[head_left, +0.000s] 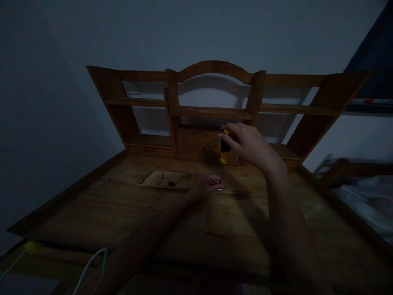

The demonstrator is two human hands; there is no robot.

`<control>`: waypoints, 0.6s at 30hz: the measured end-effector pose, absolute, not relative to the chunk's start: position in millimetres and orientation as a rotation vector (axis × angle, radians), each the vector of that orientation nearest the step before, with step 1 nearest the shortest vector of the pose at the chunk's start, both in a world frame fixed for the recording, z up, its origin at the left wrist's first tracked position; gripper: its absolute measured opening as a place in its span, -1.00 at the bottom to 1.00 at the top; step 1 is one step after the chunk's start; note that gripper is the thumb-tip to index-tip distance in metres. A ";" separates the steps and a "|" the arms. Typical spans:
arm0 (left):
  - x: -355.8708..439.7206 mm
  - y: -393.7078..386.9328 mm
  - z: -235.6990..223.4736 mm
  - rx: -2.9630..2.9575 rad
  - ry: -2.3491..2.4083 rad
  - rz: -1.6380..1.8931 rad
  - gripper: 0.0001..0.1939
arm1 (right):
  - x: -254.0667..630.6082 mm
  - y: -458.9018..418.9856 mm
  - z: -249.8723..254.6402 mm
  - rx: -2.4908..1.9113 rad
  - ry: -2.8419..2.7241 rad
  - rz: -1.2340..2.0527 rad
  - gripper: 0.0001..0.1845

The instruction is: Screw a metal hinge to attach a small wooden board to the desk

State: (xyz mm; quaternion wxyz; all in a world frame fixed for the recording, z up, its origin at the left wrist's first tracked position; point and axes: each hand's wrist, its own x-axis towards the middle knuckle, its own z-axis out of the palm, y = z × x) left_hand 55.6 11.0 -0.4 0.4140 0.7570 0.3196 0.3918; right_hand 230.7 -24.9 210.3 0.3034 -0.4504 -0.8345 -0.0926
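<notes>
The right hand (244, 138) was closed around a screwdriver with a rounded yellow-and-black handle and a slim metal shaft (225, 146), holding it nearly upright, tip down. Taking the left hand (202, 187) as the dial's centre, the right hand was at 1 o'clock. The left hand's fingers curled beside the shaft's lower end and a small, shiny metal piece (219, 189) at 3 o'clock; whether they pinched either could not be told.

Beneath lay a broad wooden desktop with streaky grain (138, 219). A long, pale strip with a ragged, brown-stained left end and a dark patch (166, 179) reached toward 9 o'clock. A flat, roughly rectangular tan piece (218, 221) lay at 5 o'clock, and a slender grey metallic object (104, 182) well apart at 9 o'clock. At 12 o'clock stood a brown wooden shelf unit with an arched top rail (211, 111). A looped white cable (92, 258) hung at 8 o'clock.
</notes>
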 end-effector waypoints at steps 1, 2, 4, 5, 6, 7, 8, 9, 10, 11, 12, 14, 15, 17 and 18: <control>55.6 11.1 -0.6 1.897 0.797 0.980 -0.79 | 230.5 -25.7 210.8 -1.191 -2.209 -0.247 -0.55; 55.6 11.3 -0.7 1.895 0.797 0.978 -0.79 | 230.3 -26.7 211.3 -1.187 -2.208 -0.246 -0.54; 55.7 11.4 -0.5 1.902 0.811 0.979 -0.82 | 229.7 -28.3 212.0 -1.170 -2.208 -0.242 -0.52; 55.7 11.2 -0.1 1.910 0.821 0.977 -0.84 | 229.4 -28.7 212.2 -1.159 -2.209 -0.240 -0.52; 55.6 11.0 0.3 1.916 0.826 0.970 -0.85 | 229.2 -28.8 212.2 -1.147 -2.209 -0.240 -0.52; 55.5 10.7 0.8 1.919 0.825 0.963 -0.85 | 229.1 -28.6 212.2 -1.135 -2.207 -0.241 -0.53; 55.4 10.5 1.1 1.919 0.817 0.959 -0.84 | 229.2 -28.1 212.0 -1.124 -2.205 -0.245 -0.54; 55.2 10.4 1.1 1.916 0.807 0.962 -0.84 | 229.4 -27.4 211.8 -1.121 -2.204 -0.247 -0.55; 55.2 10.6 0.8 1.912 0.797 0.971 -0.83 | 229.8 -26.7 211.6 -1.126 -2.206 -0.250 -0.57; 55.1 10.9 0.1 1.910 0.792 0.983 -0.83 | 230.2 -25.9 211.3 -1.138 -2.208 -0.252 -0.58; 55.2 11.5 -1.0 1.911 0.791 0.992 -0.83 | 230.6 -25.1 210.9 -1.157 -2.210 -0.255 -0.58; 55.4 13.0 -3.8 1.908 0.791 0.992 -0.83 | 231.3 -23.8 209.9 -1.203 -2.209 -0.273 -0.55; 55.5 13.7 -5.2 1.903 0.790 0.986 -0.82 | 231.6 -23.2 209.2 -1.223 -2.208 -0.284 -0.52; 55.8 14.7 -7.0 1.888 0.790 0.981 -0.80 | 231.9 -22.0 207.9 -1.240 -2.214 -0.294 -0.47; 55.9 14.7 -7.2 1.884 0.792 0.984 -0.79 | 232.0 -21.5 207.4 -1.240 -2.222 -0.291 -0.45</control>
